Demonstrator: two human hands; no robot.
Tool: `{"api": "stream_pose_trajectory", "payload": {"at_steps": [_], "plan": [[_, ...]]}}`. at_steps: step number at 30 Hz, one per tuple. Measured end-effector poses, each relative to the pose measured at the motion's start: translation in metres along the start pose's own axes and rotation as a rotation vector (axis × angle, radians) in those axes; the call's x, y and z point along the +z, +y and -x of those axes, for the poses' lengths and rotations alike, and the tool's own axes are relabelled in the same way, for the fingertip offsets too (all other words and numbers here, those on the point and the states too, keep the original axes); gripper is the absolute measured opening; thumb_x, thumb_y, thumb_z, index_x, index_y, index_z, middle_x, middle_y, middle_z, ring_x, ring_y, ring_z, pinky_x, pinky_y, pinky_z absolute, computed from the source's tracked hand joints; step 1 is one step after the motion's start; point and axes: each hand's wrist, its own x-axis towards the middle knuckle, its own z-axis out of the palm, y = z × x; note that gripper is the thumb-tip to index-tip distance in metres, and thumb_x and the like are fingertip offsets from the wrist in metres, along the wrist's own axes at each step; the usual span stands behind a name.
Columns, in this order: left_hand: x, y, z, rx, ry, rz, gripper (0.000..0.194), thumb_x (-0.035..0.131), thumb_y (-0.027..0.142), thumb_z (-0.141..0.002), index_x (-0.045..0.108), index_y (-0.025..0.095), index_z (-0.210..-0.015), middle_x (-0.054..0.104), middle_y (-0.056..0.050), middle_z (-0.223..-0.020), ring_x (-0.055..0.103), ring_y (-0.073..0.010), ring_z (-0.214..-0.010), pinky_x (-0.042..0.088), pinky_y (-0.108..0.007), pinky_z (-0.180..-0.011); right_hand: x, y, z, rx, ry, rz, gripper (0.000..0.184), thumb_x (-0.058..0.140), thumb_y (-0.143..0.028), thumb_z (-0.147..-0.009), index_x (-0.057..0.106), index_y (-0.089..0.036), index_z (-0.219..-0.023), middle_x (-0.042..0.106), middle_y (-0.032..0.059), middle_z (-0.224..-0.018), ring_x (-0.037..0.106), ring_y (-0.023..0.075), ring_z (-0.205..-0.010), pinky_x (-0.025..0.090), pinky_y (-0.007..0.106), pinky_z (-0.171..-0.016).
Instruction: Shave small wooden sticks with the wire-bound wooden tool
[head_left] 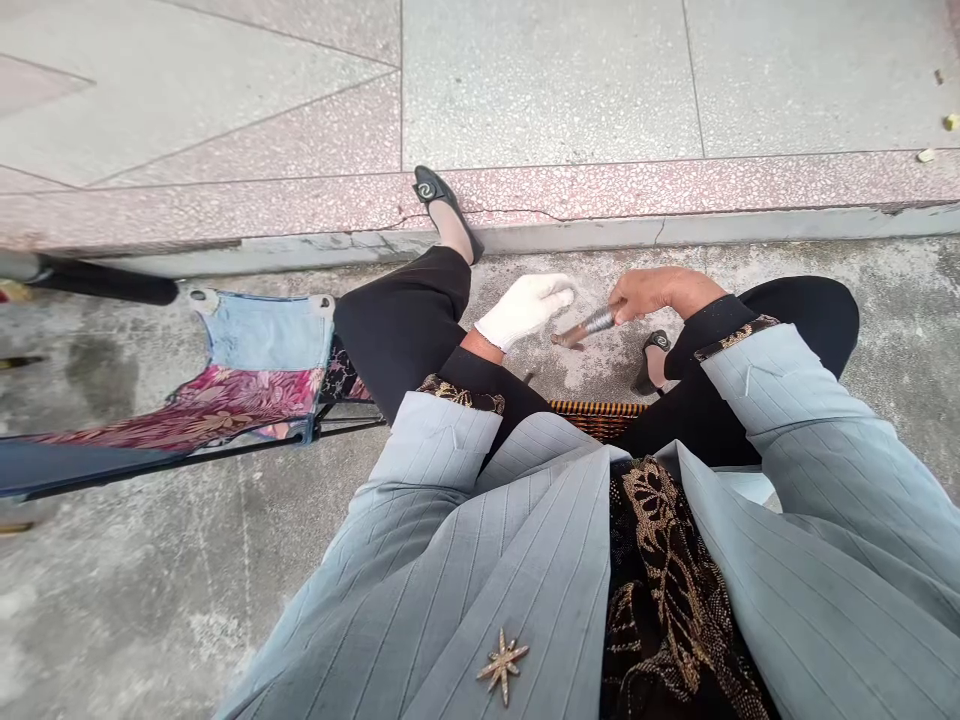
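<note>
My left hand (523, 308) wears a white knitted glove and is held out above the concrete between my knees. Its fingers are curled together; whatever they may hold is hidden or too small to make out. Facing it from the right, my bare right hand (651, 292) is closed around a short tool (598, 321). A ribbed silvery grip and a brownish, blurred end are visible on the tool, but its exact kind is unclear. That end points down and left, just below the gloved fingertips and apart from them.
Below my hands, a woven basket edge (596, 418) shows between my legs. A folding chair with floral fabric (247, 395) stands at left, near a black bar (109, 278). Ahead runs a raised step edge (570, 238) with pinkish tiles (322, 130); small pale scraps (925, 156) lie far right.
</note>
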Motion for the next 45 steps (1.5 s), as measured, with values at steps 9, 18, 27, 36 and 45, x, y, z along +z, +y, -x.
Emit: {"api": "stream_pose_trajectory", "payload": {"at_steps": [9, 18, 27, 36, 45], "plan": [[0.008, -0.004, -0.005, -0.008, -0.062, 0.110, 0.033, 0.051, 0.041, -0.097, 0.070, 0.014, -0.094, 0.062, -0.001, -0.074, 0.052, -0.0143, -0.067, 0.044, -0.027, -0.069, -0.037, 0.012, 0.012, -0.098, 0.424, -0.724, 0.034, 0.076, -0.051, -0.096, 0.067, -0.021, -0.083, 0.065, 0.0010, -0.075, 0.058, 0.0133, -0.064, 0.049, 0.027, -0.061], [0.012, 0.005, -0.003, 0.036, -0.237, 0.180, 0.026, 0.055, 0.038, -0.093, 0.066, 0.016, -0.085, 0.054, 0.003, -0.065, 0.046, -0.0122, -0.061, 0.041, -0.026, -0.068, -0.016, 0.031, -0.020, 0.177, 0.559, -0.654, 0.017, 0.075, -0.028, -0.096, 0.067, -0.017, -0.085, 0.064, 0.0041, -0.075, 0.058, 0.0149, -0.063, 0.049, 0.028, -0.061], [0.007, -0.001, 0.001, 0.058, -0.190, 0.111, 0.035, 0.056, 0.045, -0.090, 0.073, 0.015, -0.091, 0.068, -0.003, -0.083, 0.059, -0.0164, -0.077, 0.048, -0.030, -0.081, -0.008, 0.010, -0.016, 0.262, -0.147, 0.129, 0.018, 0.071, -0.029, -0.098, 0.079, -0.013, -0.096, 0.074, 0.0146, -0.092, 0.067, 0.0250, -0.081, 0.047, 0.036, -0.073], [0.008, -0.019, -0.010, -0.029, 0.050, 0.181, 0.023, 0.056, 0.036, -0.097, 0.067, 0.017, -0.089, 0.060, -0.001, -0.069, 0.053, -0.0149, -0.064, 0.045, -0.028, -0.065, -0.031, 0.007, 0.016, -0.254, -0.137, -0.564, 0.026, 0.077, -0.043, -0.093, 0.074, -0.018, -0.099, 0.070, 0.0011, -0.079, 0.060, 0.0140, -0.069, 0.049, 0.026, -0.067], [0.019, 0.006, -0.001, -0.069, -0.351, 0.423, 0.042, 0.067, 0.057, -0.092, 0.061, 0.018, -0.080, 0.045, 0.005, -0.057, 0.039, -0.0085, -0.048, 0.033, -0.022, -0.050, -0.030, 0.031, -0.006, 0.141, 0.557, -0.585, 0.029, 0.075, -0.045, -0.096, 0.065, -0.020, -0.086, 0.063, 0.0055, -0.074, 0.064, 0.0213, -0.075, 0.055, 0.034, -0.072]]}}
